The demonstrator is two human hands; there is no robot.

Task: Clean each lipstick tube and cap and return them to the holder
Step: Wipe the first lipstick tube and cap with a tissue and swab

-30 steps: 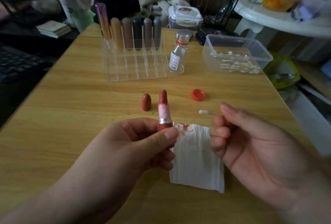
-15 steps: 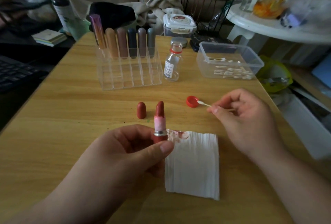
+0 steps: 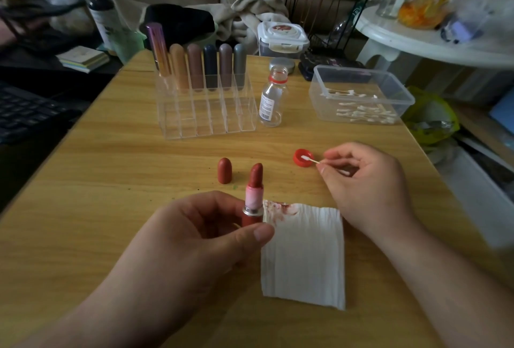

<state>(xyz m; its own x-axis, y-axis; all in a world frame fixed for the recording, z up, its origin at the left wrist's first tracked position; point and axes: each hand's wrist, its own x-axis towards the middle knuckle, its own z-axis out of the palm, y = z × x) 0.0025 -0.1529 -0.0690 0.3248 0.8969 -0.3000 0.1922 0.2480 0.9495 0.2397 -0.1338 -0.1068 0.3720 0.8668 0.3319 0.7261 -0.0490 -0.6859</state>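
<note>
The wooden table [image 3: 111, 181] fills most of the view. Near its far edge stands the clear acrylic holder [image 3: 205, 114], with six closed lipsticks [image 3: 194, 67] upright in the back row. To its right is a clear plastic box [image 3: 317, 92] with cotton swabs inside, and between the two stands a small glass bottle [image 3: 271, 100] without its cap.

The left hand [image 3: 200, 233] grips the base of an open lipstick tube [image 3: 253, 194] between thumb and curled fingers and holds it upright over the table, the red stick wound out at the top. Just beside it, to the right, a folded white tissue [image 3: 306, 258] lies flat, with red smears on its upper left corner.

The right hand [image 3: 364, 181] pinches a cotton swab [image 3: 310, 159] by its stick; the white tip is inside the red bottle cap [image 3: 297, 159], which lies open side up. The lipstick cap [image 3: 224, 170] stands alone on the table, near the tube and apart from the holder.
</note>
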